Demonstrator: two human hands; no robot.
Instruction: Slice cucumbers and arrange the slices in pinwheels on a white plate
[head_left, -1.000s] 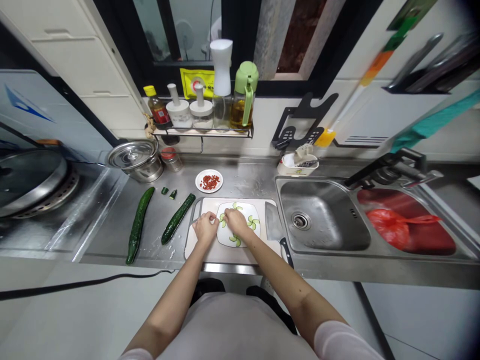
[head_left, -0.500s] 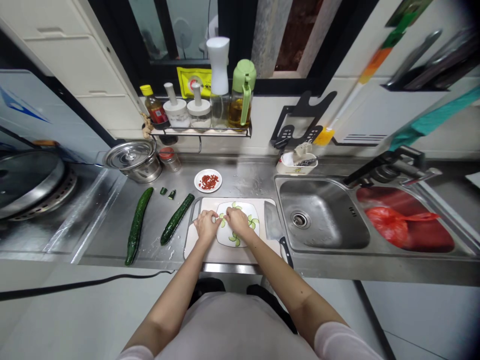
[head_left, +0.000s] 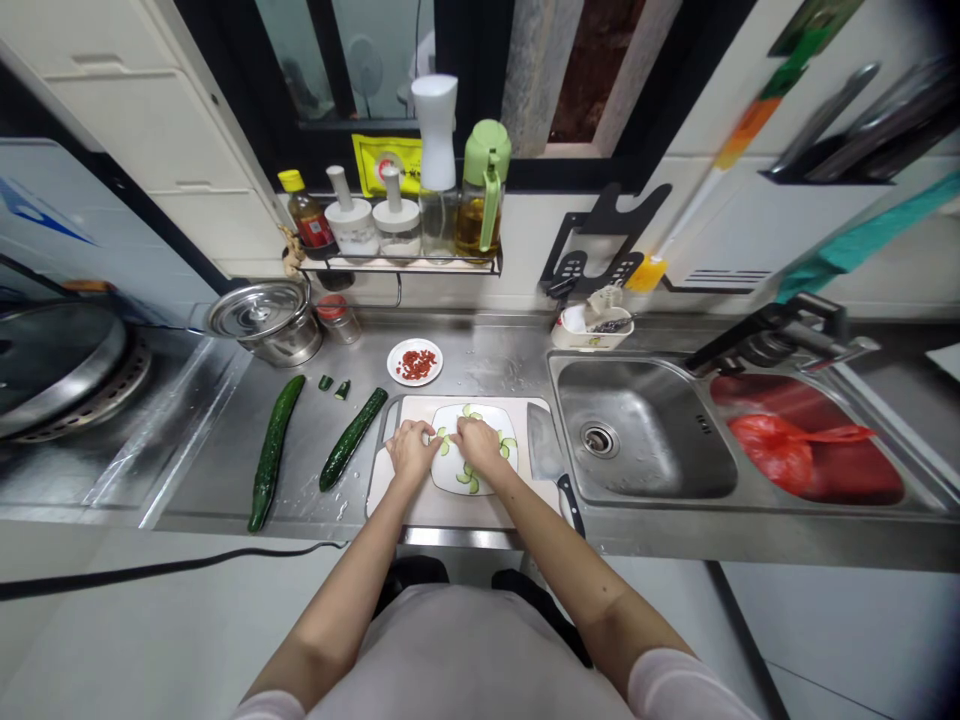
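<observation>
A white plate (head_left: 450, 482) lies on the light cutting board (head_left: 405, 512), with cucumber slices (head_left: 469, 481) set in small fanned groups around its rim. Over the plate's left edge, my left hand (head_left: 412, 450) has thumb and forefinger closed at a green-edged slice. My right hand (head_left: 480, 445) is curled above the plate's middle, its fingertips at the same left group; the hand covers part of the plate. On the board's right side rests a knife (head_left: 546, 443) with a black handle. Left of the board lie a cut cucumber (head_left: 354, 438) and a longer cucumber (head_left: 276, 455).
Behind the board stands a small dish (head_left: 415, 362) of red chopped pieces. Two cucumber ends (head_left: 342, 389) lie nearby. A lidded steel pot (head_left: 266, 325) is back left. At right is the sink (head_left: 652, 470), with a red bag (head_left: 772, 455) in its second basin. Seasoning jars (head_left: 352, 228) fill the rack.
My right fingertips have shifted very slightly over the plate. My left hand stays at the left slices, and the slices look the same. The whole view has slid a touch.
</observation>
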